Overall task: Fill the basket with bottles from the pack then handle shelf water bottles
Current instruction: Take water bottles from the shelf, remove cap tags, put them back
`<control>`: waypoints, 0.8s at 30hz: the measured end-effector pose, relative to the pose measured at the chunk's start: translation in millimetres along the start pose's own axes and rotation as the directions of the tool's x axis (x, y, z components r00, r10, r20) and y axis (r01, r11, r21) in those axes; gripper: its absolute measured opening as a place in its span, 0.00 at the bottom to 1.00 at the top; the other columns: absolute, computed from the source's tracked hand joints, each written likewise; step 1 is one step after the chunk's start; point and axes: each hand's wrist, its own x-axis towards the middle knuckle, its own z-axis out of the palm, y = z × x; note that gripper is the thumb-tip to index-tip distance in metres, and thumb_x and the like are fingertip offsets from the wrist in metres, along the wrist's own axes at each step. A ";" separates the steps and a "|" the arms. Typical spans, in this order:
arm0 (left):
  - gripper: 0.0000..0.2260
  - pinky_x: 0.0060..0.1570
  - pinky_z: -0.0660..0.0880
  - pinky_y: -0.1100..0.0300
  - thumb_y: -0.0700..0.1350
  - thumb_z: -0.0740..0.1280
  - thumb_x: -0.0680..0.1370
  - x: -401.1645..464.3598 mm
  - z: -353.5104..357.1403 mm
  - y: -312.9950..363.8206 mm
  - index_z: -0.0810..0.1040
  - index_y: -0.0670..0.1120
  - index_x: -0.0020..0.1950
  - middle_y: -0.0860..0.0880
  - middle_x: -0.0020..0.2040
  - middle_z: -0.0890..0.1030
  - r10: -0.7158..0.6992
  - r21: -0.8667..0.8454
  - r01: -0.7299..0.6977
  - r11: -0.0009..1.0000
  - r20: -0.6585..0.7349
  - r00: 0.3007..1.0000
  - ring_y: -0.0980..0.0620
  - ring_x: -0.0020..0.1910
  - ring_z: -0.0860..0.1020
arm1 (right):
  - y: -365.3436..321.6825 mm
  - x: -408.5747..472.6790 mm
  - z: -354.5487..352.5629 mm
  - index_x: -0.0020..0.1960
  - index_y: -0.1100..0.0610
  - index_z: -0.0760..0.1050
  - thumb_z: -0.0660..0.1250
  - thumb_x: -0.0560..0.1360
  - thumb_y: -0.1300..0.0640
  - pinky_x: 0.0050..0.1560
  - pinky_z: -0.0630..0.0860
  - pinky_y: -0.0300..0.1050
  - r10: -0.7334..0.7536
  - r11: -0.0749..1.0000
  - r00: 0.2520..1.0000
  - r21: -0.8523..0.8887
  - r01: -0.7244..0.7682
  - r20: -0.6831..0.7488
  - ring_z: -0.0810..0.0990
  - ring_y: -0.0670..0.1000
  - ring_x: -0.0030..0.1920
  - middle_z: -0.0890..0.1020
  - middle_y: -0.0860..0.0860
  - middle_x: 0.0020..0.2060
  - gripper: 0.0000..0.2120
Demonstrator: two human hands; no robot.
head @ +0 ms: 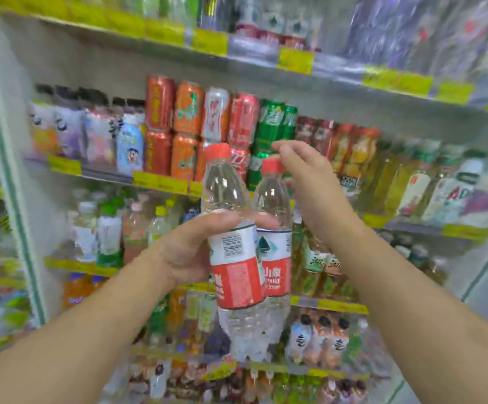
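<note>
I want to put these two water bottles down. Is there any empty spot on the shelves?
No open spot shows. The can shelf and the bottle rows below look full, though blurred. The left hand grips both water bottles; the right hand hovers by their caps.

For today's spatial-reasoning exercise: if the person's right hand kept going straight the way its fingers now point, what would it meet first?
The right hand points up and left, above the right bottle's red cap. Going straight on, it would probably pass over that cap and meet the green cans on the shelf, though depth is unclear.
</note>
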 end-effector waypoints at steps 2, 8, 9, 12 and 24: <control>0.36 0.69 0.70 0.34 0.60 0.81 0.62 0.1 5.7 24.2 0.84 0.39 0.63 0.34 0.68 0.79 0.045 0.026 -0.044 0.999 -0.042 0.998 0.29 0.69 0.74 | -14.4 -12.4 -8.8 0.63 0.52 0.78 0.72 0.74 0.51 0.55 0.78 0.49 0.062 0.997 0.997 -0.056 -0.059 0.052 0.83 0.48 0.54 0.84 0.47 0.53 0.18; 0.37 0.59 0.80 0.45 0.61 0.82 0.59 8.8 12.7 74.2 0.85 0.40 0.61 0.33 0.64 0.82 0.129 0.066 -0.122 0.990 -0.111 0.985 0.35 0.60 0.82 | -36.6 -40.1 -9.1 0.63 0.37 0.71 0.76 0.71 0.46 0.44 0.82 0.45 0.229 0.919 0.954 -0.366 -0.146 0.196 0.87 0.44 0.45 0.85 0.44 0.51 0.24; 0.37 0.56 0.82 0.47 0.60 0.82 0.59 12.3 13.8 81.1 0.85 0.39 0.61 0.33 0.63 0.83 0.131 0.067 -0.124 0.990 -0.103 0.986 0.36 0.58 0.83 | -38.8 -36.5 -7.1 0.62 0.36 0.72 0.76 0.70 0.44 0.43 0.82 0.44 0.208 0.896 0.967 -0.426 -0.128 0.147 0.86 0.41 0.42 0.85 0.43 0.47 0.23; 0.31 0.50 0.84 0.52 0.55 0.81 0.62 23.8 15.6 96.0 0.85 0.38 0.59 0.33 0.61 0.84 0.134 0.096 -0.124 0.988 -0.109 0.985 0.40 0.52 0.85 | -43.9 -25.0 -4.6 0.61 0.38 0.75 0.77 0.69 0.43 0.45 0.84 0.42 0.112 0.880 0.991 -0.471 -0.064 0.075 0.85 0.37 0.42 0.86 0.38 0.45 0.23; 0.10 0.40 0.83 0.54 0.51 0.76 0.69 134.1 38.9 239.7 0.85 0.45 0.44 0.42 0.41 0.86 0.378 0.245 -0.310 0.919 -0.319 0.869 0.45 0.35 0.83 | -149.0 134.8 -84.2 0.54 0.51 0.81 0.80 0.70 0.51 0.43 0.87 0.55 -0.197 0.944 0.969 -0.294 0.146 -0.151 0.89 0.50 0.41 0.88 0.48 0.44 0.15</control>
